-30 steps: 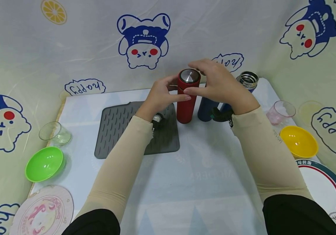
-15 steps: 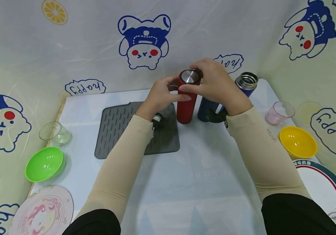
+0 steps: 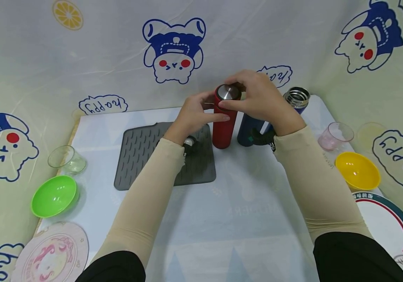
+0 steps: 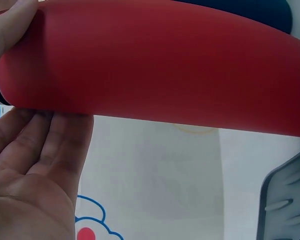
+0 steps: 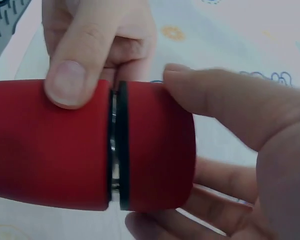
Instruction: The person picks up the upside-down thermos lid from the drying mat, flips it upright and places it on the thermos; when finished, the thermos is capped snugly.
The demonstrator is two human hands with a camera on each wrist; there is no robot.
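Observation:
A red thermos stands upright beside the right edge of a grey ribbed mat. Just below its lid, my left hand holds the body, thumb across the front and fingers at the far side. My right hand reaches over the top and grips the red thermos lid between thumb and fingers; the lid's steel disc faces up. In the right wrist view a narrow gap with a glint of metal separates lid and body. The left wrist view shows the red body stretching across, with my fingers against its side.
Behind my right wrist stand a dark blue bottle and an uncapped blue flask. The grey mat carries a small black object. Left: glass, green bowl, pink plate. Right: pink glass, yellow bowl, white plate.
My right hand has shifted a little left, its thumb and fingers coming in from beside the lid to close around it. The left hand and the thermos body stay in place.

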